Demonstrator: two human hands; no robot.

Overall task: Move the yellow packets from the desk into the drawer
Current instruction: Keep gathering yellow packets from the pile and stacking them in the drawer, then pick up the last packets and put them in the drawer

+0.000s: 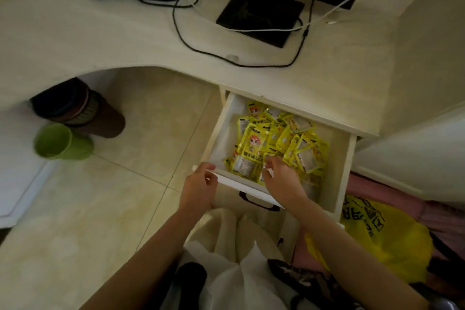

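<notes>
The cream drawer (221, 131) under the desk stands pulled out. Inside lies a heap of several yellow packets (276, 138) printed with a cartoon face. My left hand (198, 186) grips the drawer's front edge at its left corner. Inside the drawer, my right hand (281, 176) rests with its fingertips on the nearest packets; whether it holds one I cannot tell. A dark handle (256, 201) shows on the drawer front below my hands. No yellow packet is visible on the desk top (100, 33).
A black monitor base (261, 15) and black and white cables (191, 40) lie on the desk. A green cup (60, 141) and stacked bins (80, 108) stand on the tiled floor at left. A yellow plastic bag (382, 239) lies at right. White cloth covers my lap.
</notes>
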